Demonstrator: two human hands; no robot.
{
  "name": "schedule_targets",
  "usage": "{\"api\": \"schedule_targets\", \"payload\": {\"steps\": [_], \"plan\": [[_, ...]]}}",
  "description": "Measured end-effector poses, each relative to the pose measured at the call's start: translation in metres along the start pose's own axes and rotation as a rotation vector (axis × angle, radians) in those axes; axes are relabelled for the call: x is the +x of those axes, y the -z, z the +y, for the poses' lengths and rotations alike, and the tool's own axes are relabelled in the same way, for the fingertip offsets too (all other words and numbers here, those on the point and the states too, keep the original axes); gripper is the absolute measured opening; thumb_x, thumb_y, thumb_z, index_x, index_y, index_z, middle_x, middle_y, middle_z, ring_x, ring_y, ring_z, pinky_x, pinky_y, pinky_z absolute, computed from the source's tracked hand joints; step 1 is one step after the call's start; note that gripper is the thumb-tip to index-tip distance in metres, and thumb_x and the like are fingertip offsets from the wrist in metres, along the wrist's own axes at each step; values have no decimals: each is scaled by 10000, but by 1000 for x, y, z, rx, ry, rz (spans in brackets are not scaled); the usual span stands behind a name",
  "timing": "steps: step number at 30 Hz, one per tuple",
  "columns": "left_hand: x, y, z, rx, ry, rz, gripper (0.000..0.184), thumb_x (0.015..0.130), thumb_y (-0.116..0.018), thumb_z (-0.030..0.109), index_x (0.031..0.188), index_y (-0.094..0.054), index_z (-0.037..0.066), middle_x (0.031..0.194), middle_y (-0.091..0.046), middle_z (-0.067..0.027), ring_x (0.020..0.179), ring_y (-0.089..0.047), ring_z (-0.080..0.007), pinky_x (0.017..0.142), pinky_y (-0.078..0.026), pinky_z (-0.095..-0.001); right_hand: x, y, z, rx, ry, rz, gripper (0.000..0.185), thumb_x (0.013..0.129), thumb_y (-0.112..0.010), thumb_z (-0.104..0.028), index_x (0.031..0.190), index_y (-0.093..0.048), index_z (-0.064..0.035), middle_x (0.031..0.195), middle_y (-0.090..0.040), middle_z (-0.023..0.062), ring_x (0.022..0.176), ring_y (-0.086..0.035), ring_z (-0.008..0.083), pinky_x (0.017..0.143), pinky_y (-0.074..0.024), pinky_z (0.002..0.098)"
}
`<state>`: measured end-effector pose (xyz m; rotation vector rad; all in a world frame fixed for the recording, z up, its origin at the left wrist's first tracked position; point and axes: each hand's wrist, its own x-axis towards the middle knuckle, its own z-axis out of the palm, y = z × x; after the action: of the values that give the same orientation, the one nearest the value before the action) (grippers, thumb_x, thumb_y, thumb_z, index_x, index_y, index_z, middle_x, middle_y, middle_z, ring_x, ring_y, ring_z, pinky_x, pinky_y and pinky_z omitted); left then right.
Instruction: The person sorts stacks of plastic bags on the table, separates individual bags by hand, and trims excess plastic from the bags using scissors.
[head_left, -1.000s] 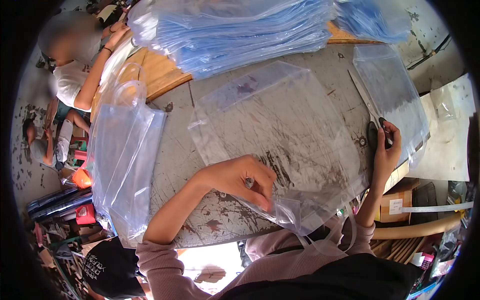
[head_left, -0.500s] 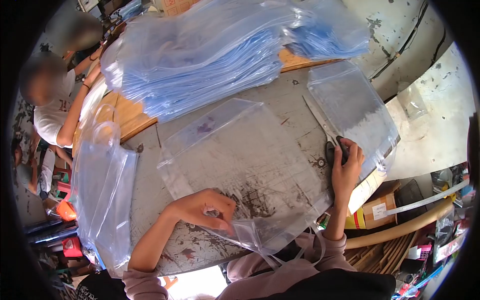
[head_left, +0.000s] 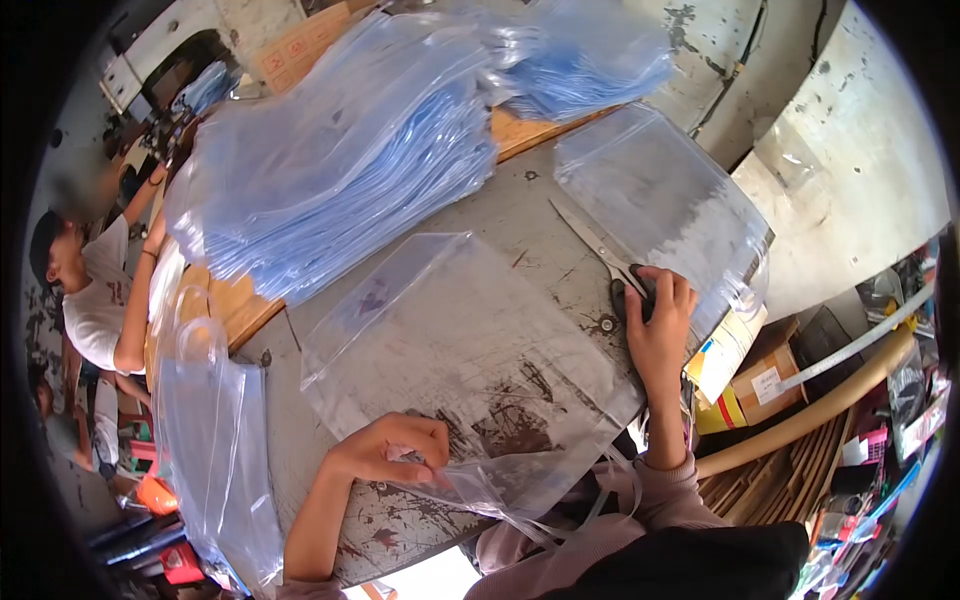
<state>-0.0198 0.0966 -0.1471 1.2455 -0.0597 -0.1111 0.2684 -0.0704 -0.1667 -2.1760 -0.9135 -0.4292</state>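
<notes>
A clear plastic bag (head_left: 460, 330) lies flat on the worn grey table before me, its straps hanging over the near edge. My left hand (head_left: 390, 450) is closed in a pinch at the bag's near left corner, with the plastic between thumb and fingers. To the right of the bag, my right hand (head_left: 662, 315) has its fingers curled on the black handles of a pair of scissors (head_left: 598, 248). The scissors rest on the table, blades pointing away from me. Beyond them lies another clear bag (head_left: 655, 180), flat.
A thick stack of clear bluish bags (head_left: 350, 170) covers the far side, beside a smaller pile (head_left: 590, 60). More handled bags (head_left: 215, 440) hang at the left edge. A co-worker (head_left: 100, 290) sits far left. Cardboard boxes (head_left: 765, 385) stand below right.
My view has turned, so the bags and table appear shifted left. Both hands stay at nearly the same places, the left at the bag's corner and the right on the scissors' handles.
</notes>
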Motion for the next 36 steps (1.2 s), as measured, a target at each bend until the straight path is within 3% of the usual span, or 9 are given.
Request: {"api": "schedule_targets", "payload": {"steps": [7, 11, 15, 18, 23, 30, 32, 33, 36], "plan": [[-3, 1, 1, 14, -9, 34, 99, 767, -640, 59, 827, -660, -18, 877, -544, -101, 814, -506, -176, 700, -375, -281, -7, 17, -15, -176, 69, 28, 346, 777, -668, -199, 1074, -551, -65, 1169, -468, 171, 1127, -401, 344, 919, -334, 429], [-2, 2, 0, 26, -33, 32, 113, 769, -638, 69, 835, -664, -20, 919, -544, -116, 852, -511, -186, 727, -381, -283, -11, 66, -34, 471, 523, -705, 633, 700, -728, -358, 1163, -515, 17, 1252, -441, 265, 1161, -442, 397, 965, -370, 429], [-1, -1, -1, -65, -35, 71, 122, 774, -638, 67, 858, -677, -12, 928, -545, -113, 868, -524, -190, 746, -392, -282, -53, 64, -70, 741, 805, -1232, 703, 739, -656, -464, 1210, -488, 31, 1298, -421, 210, 1162, -466, 349, 955, -397, 411], [-2, 4, 1, 30, -28, 17, 123, 783, -631, 54, 876, -688, -1, 945, -545, -105, 887, -532, -185, 762, -401, -282, -85, 48, -85, 684, 939, -1144, 592, 761, -636, -374, 1147, -510, 56, 1243, -466, 239, 1181, -439, 343, 954, -381, 399], [-2, 3, 0, -25, -28, 42, 127, 806, -616, 74, 880, -692, 5, 963, -545, -103, 920, -528, -179, 782, -406, -292, -89, 42, -95, 668, 767, -1193, 440, 763, -605, -202, 1145, -523, 1, 1260, -461, 199, 1206, -414, 316, 935, -377, 391], [-3, 0, -2, -108, -57, 69, 206, 812, -623, 119, 961, -653, -20, 969, -541, -108, 930, -525, -197, 810, -408, -304, -100, 36, -100, 590, 899, -889, 404, 781, -599, -170, 1157, -549, -29, 1156, -547, 181, 1102, -506, 291, 876, -410, 380], [-4, 1, -4, -78, -130, 195, 216, 806, -634, 154, 935, -639, -19, 931, -558, -122, 907, -540, -196, 809, -433, -315, -86, 30, -89, 852, 314, -1235, 353, 841, -571, -184, 1158, -567, -29, 1022, -613, 187, 934, -593, 300, 805, -455, 365], [-4, 2, -3, -77, -135, 199, 216, 806, -634, 154, 935, -639, -19, 931, -558, -122, 907, -540, -196, 809, -433, -315, -51, 42, -98, 635, 48, -1617, 352, 898, -524, -221, 1171, -559, -2, 995, -640, 192, 885, -630, 296, 800, -488, 345], [-15, 14, 13, -43, -495, 481, 191, 813, -624, 186, 859, -613, 1, 869, -586, -118, 861, -561, -169, 849, -462, -342, -51, 37, -66, 1390, -387, -1418, 400, 922, -483, -231, 1202, -503, 54, 1096, -611, 200, 1011, -603, 294, 860, -494, 340]]}}
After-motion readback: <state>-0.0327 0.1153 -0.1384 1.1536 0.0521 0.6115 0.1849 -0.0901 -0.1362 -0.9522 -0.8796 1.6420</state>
